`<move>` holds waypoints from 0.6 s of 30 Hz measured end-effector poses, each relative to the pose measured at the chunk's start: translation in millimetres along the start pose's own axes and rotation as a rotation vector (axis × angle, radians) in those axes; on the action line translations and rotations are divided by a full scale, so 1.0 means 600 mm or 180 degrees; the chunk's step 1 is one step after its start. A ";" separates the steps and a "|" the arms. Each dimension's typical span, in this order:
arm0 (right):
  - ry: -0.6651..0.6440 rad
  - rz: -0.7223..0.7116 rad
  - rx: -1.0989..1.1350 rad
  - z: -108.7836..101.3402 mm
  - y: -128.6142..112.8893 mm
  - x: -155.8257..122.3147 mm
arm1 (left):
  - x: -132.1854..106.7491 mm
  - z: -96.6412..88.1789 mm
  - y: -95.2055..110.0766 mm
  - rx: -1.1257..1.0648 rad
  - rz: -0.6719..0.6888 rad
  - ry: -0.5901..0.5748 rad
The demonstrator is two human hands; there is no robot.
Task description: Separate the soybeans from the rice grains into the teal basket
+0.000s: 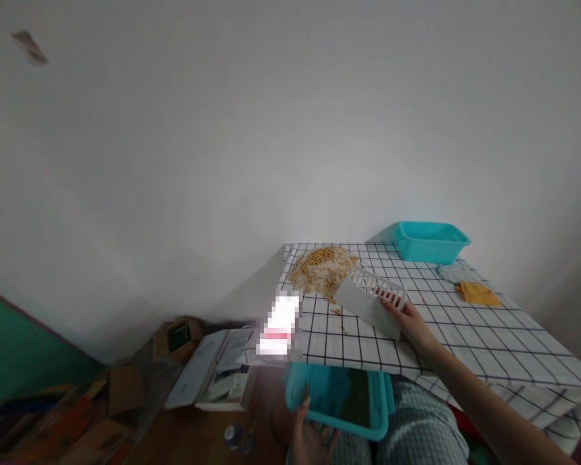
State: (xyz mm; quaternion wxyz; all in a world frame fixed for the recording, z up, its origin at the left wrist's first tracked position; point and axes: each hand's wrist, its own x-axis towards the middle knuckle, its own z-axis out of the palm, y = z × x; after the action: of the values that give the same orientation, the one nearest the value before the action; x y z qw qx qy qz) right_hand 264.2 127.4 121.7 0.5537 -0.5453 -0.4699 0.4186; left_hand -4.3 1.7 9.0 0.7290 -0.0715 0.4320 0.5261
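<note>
My right hand (405,320) grips a white slotted plastic basket (368,310), which is tilted on its side over the table. Its far end reaches the edge of a spread pile of yellow beans and whitish grains (323,270). Down at the table's front edge, my left hand (312,439) is closed on the near left rim of a turquoise plastic basin (336,426), the thumb over the rim. The basin is above my lap, and a dark greenish-brown layer covers the right part of its inside. What that layer is I cannot make out.
The table has a white cloth with black grid lines (436,310). A second turquoise basin (430,243) stands at the back right, near a yellow cloth (479,294). A bright blurred-out rectangle (278,323) is at the left edge. Open boxes (227,387) lie lower left.
</note>
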 end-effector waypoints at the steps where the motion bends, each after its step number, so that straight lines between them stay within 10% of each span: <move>1: -0.0038 0.0016 -0.0011 0.000 -0.001 -0.001 | 0.000 0.000 0.000 0.0010 0.0003 -0.0007; 18: 0.0018 0.0098 0.0088 -0.009 -0.013 -0.032 | -0.001 0.002 -0.003 0.0029 -0.0001 0.0044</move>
State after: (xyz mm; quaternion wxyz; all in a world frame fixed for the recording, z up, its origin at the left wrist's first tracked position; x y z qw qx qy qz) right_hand 265.1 107.1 128.2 0.5560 -0.5459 -0.4541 0.4320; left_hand -2.3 0.9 9.6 0.7264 -0.0718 0.4394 0.5236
